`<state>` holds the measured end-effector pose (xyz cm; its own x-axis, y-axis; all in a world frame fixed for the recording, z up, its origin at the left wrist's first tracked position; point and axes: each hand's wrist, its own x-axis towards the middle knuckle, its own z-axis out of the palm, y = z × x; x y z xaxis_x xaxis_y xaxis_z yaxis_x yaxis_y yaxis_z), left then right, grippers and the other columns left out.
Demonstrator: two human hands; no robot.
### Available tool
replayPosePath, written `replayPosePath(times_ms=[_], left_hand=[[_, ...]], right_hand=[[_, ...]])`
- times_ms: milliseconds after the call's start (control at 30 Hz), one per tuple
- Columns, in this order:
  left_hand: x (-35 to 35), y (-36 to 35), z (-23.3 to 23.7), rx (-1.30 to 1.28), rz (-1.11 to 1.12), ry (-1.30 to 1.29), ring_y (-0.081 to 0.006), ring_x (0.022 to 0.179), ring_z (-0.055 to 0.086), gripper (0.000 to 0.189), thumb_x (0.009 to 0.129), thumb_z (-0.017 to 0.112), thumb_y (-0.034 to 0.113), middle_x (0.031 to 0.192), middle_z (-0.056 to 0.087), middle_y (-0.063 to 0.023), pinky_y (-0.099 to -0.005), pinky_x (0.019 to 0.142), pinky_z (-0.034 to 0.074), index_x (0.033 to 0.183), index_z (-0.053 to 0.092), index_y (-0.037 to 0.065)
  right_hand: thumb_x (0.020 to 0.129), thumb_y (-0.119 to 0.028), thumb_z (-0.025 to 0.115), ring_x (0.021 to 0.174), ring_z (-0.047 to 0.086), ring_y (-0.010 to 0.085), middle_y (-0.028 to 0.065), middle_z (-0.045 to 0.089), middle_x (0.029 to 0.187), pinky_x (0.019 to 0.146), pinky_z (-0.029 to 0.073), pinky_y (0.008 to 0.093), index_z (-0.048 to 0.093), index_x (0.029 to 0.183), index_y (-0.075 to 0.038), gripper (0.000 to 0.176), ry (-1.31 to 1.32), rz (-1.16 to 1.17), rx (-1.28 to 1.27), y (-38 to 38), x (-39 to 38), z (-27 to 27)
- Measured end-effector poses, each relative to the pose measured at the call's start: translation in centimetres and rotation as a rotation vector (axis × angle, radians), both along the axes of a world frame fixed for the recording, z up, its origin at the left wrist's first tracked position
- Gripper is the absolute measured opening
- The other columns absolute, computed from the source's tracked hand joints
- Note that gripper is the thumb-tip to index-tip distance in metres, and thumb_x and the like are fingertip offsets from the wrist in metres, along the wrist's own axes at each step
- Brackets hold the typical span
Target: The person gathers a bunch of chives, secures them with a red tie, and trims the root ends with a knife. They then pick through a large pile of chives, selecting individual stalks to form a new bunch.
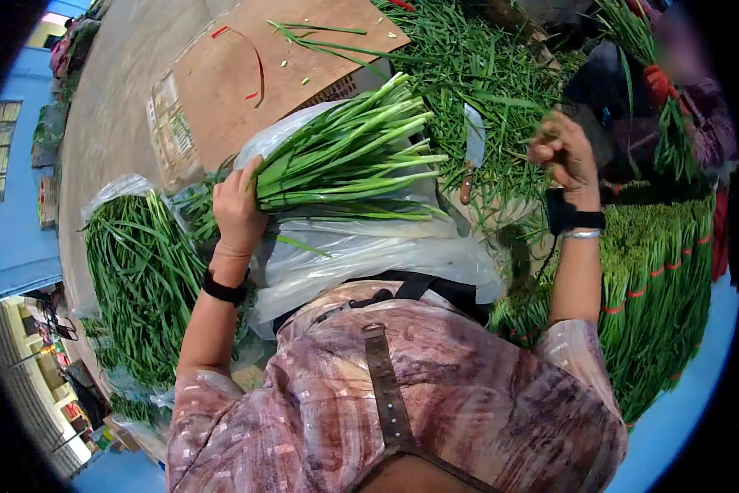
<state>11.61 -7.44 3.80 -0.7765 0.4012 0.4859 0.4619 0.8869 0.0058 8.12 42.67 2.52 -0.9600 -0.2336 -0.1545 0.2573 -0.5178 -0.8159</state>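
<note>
A fanned bunch of green stalks with pale ends (353,156) lies across the clear plastic sheet (369,251) on the lap. My left hand (239,205) is closed round the leafy left end of this bunch. Off to the right, above the loose greens, my right hand (565,152) is raised with its fingers curled; a thin green leaf (509,101) reaches to its fingertips, and what the fingers hold is too small to name. Between the bunch and my right hand lies a knife (474,140) with a wooden handle.
A brown board (295,49) with scraps and a red strip stands ahead. Loose greens (468,49) cover the ground beyond the knife. Bagged greens (139,271) are at left, red-banded bundles (649,287) at right. Another person's sleeve (709,123) shows at upper right, beside a tied bunch.
</note>
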Motion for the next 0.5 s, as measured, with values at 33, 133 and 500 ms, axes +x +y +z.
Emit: replayPosePath(times_ms=[33,133,500], left_hand=[[0.1,-0.1,-0.1,0.002,0.008,0.002,-0.0222,0.071,0.054,0.05,0.069,0.062,0.008,0.079,0.055,-0.0063,-0.0323,0.063,0.039,0.119,0.055,0.006],[0.3,0.4,0.4,-0.019,0.021,0.021,-0.0213,0.069,0.053,0.055,0.069,0.063,0.01,0.077,0.055,-0.0052,-0.0317,0.063,0.038,0.124,0.054,0.009],[0.3,0.7,1.3,-0.086,-0.017,0.114,-0.0168,0.07,0.054,0.054,0.071,0.061,0.009,0.078,0.056,-0.0028,-0.0298,0.066,0.038,0.124,0.056,0.012]], right_hand=[[0.086,-0.017,0.061,0.066,0.058,0.0168,0.0062,0.057,0.074,0.056,0.047,0.0308,0.056,0.099,-0.003,0.02,-0.061,-0.088,0.011,1.9,-0.6,-1.0],[0.089,-0.019,0.058,0.074,0.057,0.0201,0.0059,0.057,0.078,0.062,0.046,0.0305,0.058,0.101,-0.002,0.021,-0.055,-0.275,0.574,3.9,-2.1,-3.7],[0.077,0.0,0.056,0.08,0.062,0.0276,0.0133,0.064,0.092,0.073,0.049,0.0327,0.062,0.1,-0.003,0.024,0.93,0.09,1.045,-16.9,-0.5,3.3]])
